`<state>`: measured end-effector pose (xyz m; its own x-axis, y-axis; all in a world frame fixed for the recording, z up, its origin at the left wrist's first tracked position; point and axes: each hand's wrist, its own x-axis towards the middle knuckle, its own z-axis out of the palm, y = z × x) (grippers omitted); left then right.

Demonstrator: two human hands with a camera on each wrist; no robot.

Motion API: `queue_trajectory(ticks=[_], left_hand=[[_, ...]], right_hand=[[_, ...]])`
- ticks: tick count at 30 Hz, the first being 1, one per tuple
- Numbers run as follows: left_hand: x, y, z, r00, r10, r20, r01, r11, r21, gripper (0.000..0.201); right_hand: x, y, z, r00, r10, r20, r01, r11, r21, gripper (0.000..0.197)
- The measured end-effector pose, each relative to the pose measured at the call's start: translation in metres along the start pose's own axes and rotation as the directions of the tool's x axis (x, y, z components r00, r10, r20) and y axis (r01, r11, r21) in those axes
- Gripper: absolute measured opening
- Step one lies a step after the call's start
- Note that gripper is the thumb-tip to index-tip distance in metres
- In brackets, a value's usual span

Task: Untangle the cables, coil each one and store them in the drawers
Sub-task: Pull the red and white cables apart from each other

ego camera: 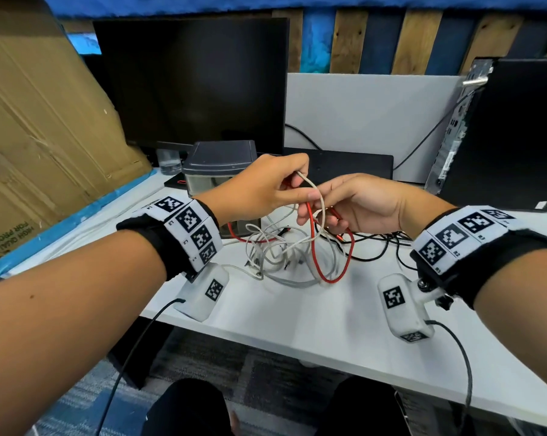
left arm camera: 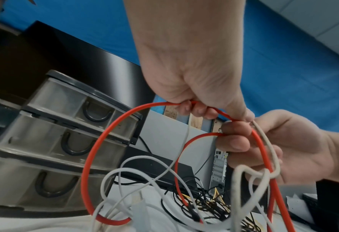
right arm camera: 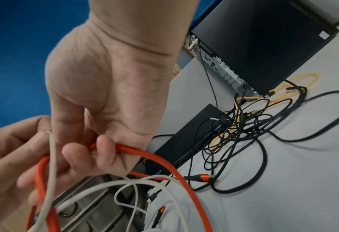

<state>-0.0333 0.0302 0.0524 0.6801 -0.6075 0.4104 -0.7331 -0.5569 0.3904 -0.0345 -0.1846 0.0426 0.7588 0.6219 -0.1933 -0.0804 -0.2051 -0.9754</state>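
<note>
Clearly, your left hand pinched the red cable and a white cable at frame centre, your right hand gripped the red loop beside it, and the rest of the tangle lay on the table below. Pulling hard risked cinching the white knot tighter, or dragging the pile against the drawers behind.

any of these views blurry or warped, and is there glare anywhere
Head view: wide-angle warp bends the desk edge, hands fairly sharp, no strong glare. Left wrist view: the drawers are soft and a pale sheen streaks the monitor. Right wrist view: the left hand is blurred, the right hand and black cables clearer.
</note>
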Motion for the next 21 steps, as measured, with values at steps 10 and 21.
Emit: queue_trajectory(ticks=[10,21], left_hand=[[0.0,-0.012,-0.006,0.98,-0.195,-0.023,0.196,0.981,0.013,0.047],[-0.001,-0.023,0.004,0.951,-0.294,-0.097,0.273,0.945,-0.18,0.051]], right_hand=[[0.008,-0.015,0.0,0.961,-0.14,-0.239,0.131,0.99,-0.055,0.033],[0.02,-0.077,-0.006,0.413,-0.438,-0.798,0.405,0.874,-0.27,0.034]])
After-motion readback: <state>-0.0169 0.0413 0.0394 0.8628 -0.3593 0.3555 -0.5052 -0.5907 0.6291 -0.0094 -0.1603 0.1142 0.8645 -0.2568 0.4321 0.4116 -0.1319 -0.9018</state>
